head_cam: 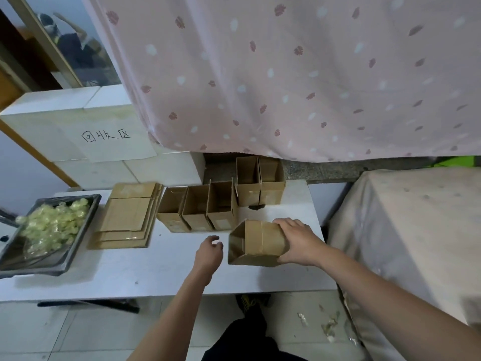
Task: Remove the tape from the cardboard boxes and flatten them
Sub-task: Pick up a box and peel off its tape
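A small brown cardboard box point(256, 242) lies on its side near the front right of the white table point(145, 272), its open end facing left. My right hand point(299, 242) grips the box over its right end. Just left of the open end hovers my left hand point(209, 252), fingers loosely curled and holding nothing. Behind the box, three open boxes point(197, 208) stand in a row. Two more open boxes point(260, 182) stand further back. A stack of flattened boxes point(127, 217) lies to the left.
A black tray point(78, 243) lined with plastic holds crumpled tape at the table's left end. White blocks with handwritten characters point(78, 131) stand behind. A pink curtain point(299, 74) hangs at the back. A cloth-covered surface point(416, 230) borders the right. Tape scraps litter the floor point(328, 327).
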The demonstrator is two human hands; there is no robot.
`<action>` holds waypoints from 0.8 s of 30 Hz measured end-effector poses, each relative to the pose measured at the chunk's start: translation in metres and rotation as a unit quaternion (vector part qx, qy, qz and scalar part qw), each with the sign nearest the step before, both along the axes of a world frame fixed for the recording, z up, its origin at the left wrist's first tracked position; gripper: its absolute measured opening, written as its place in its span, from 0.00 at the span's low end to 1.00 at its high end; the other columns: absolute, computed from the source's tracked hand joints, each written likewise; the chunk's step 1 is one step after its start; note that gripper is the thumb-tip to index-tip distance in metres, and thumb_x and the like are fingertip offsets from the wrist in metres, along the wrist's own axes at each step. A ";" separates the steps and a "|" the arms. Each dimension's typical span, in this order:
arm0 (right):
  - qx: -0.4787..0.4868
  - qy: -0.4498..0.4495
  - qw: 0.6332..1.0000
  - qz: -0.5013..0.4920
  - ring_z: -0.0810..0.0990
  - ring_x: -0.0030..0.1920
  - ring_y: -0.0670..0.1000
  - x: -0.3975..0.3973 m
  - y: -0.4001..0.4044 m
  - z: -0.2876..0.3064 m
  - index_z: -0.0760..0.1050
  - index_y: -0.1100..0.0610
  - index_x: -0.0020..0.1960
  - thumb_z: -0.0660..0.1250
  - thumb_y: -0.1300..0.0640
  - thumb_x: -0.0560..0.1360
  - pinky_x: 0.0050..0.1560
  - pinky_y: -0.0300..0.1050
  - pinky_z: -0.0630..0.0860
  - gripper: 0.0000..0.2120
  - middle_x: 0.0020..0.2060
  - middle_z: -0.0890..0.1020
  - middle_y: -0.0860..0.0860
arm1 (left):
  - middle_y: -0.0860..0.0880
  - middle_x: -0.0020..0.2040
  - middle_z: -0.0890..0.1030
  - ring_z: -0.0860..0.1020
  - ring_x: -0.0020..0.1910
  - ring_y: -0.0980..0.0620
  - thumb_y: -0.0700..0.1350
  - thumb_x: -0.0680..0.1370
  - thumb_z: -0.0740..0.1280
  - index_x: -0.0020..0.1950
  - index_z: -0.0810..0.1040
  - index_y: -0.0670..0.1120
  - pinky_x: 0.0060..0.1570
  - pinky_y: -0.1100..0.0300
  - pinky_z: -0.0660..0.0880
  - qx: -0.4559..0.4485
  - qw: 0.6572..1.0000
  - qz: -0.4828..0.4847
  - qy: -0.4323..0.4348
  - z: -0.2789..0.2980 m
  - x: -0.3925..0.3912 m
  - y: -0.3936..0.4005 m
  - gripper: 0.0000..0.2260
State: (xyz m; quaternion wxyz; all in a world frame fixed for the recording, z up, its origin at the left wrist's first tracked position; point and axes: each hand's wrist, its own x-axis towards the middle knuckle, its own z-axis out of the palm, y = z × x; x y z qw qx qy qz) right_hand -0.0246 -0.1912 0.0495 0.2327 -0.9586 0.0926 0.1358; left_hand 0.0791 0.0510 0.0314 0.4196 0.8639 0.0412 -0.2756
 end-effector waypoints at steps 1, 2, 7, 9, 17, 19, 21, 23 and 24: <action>-0.016 0.006 1.000 0.001 0.64 0.67 0.53 0.002 -0.001 -0.004 0.56 0.47 0.75 0.75 0.42 0.60 0.67 0.50 0.64 0.49 0.68 0.66 0.46 | 0.44 0.67 0.77 0.79 0.52 0.48 0.45 0.85 0.57 0.74 0.71 0.48 0.47 0.56 0.78 0.019 0.999 -0.023 -0.042 0.000 0.001 -0.005 0.17; -0.024 0.013 1.000 -0.002 0.63 0.67 0.53 0.005 -0.001 -0.008 0.57 0.47 0.76 0.76 0.42 0.61 0.66 0.50 0.65 0.48 0.67 0.65 0.46 | 0.44 0.69 0.76 0.79 0.57 0.48 0.46 0.85 0.57 0.74 0.70 0.47 0.52 0.55 0.78 0.033 0.994 -0.052 -0.088 -0.001 0.001 -0.011 0.17; 0.017 0.068 0.997 -0.027 0.62 0.69 0.56 0.024 0.003 -0.034 0.57 0.52 0.77 0.78 0.49 0.65 0.68 0.51 0.69 0.47 0.69 0.64 0.49 | 0.46 0.77 0.67 0.66 0.74 0.46 0.43 0.84 0.58 0.76 0.67 0.47 0.73 0.51 0.66 0.088 0.920 -0.253 -0.288 -0.009 -0.006 -0.052 0.20; 0.030 0.073 0.996 -0.037 0.63 0.70 0.57 0.028 0.007 -0.044 0.57 0.52 0.77 0.77 0.51 0.67 0.68 0.52 0.69 0.45 0.69 0.64 0.51 | 0.45 0.78 0.64 0.61 0.77 0.46 0.42 0.83 0.57 0.78 0.63 0.46 0.77 0.51 0.59 0.111 0.889 -0.320 -0.308 -0.016 -0.012 -0.066 0.22; 0.067 0.032 0.995 -0.071 0.60 0.73 0.51 0.018 -0.015 -0.060 0.61 0.49 0.76 0.78 0.48 0.67 0.72 0.46 0.63 0.43 0.72 0.63 0.49 | 0.51 0.81 0.34 0.36 0.80 0.48 0.53 0.84 0.56 0.81 0.35 0.48 0.77 0.51 0.36 0.195 0.812 -0.496 -0.239 -0.058 -0.026 -0.065 0.35; 0.070 -0.002 0.991 -0.116 0.65 0.67 0.50 0.008 -0.025 -0.061 0.67 0.46 0.70 0.77 0.49 0.68 0.67 0.45 0.67 0.33 0.63 0.68 0.47 | 0.51 0.81 0.33 0.35 0.80 0.48 0.53 0.84 0.55 0.81 0.34 0.48 0.77 0.51 0.34 0.200 0.813 -0.488 -0.245 -0.059 -0.026 -0.066 0.35; 0.104 -0.010 0.981 -0.162 0.70 0.60 0.49 0.003 -0.029 -0.061 0.70 0.44 0.63 0.76 0.52 0.70 0.58 0.41 0.70 0.25 0.55 0.69 0.44 | 0.49 0.81 0.34 0.34 0.80 0.48 0.54 0.84 0.54 0.81 0.35 0.46 0.77 0.50 0.33 0.203 0.810 -0.489 -0.252 -0.057 -0.026 -0.073 0.34; 0.142 0.008 0.973 -0.180 0.72 0.51 0.45 0.001 -0.029 -0.062 0.69 0.42 0.61 0.75 0.53 0.72 0.48 0.36 0.68 0.22 0.50 0.68 0.41 | 0.49 0.81 0.33 0.34 0.80 0.48 0.55 0.85 0.51 0.81 0.35 0.46 0.77 0.50 0.33 0.205 0.803 -0.497 -0.255 -0.056 -0.026 -0.083 0.33; 0.149 0.019 0.974 -0.172 0.71 0.47 0.42 0.002 -0.027 -0.063 0.69 0.41 0.61 0.74 0.53 0.72 0.45 0.35 0.67 0.22 0.49 0.67 0.40 | 0.49 0.80 0.33 0.34 0.80 0.48 0.56 0.85 0.50 0.81 0.35 0.45 0.77 0.50 0.33 0.205 0.803 -0.498 -0.253 -0.056 -0.026 -0.087 0.33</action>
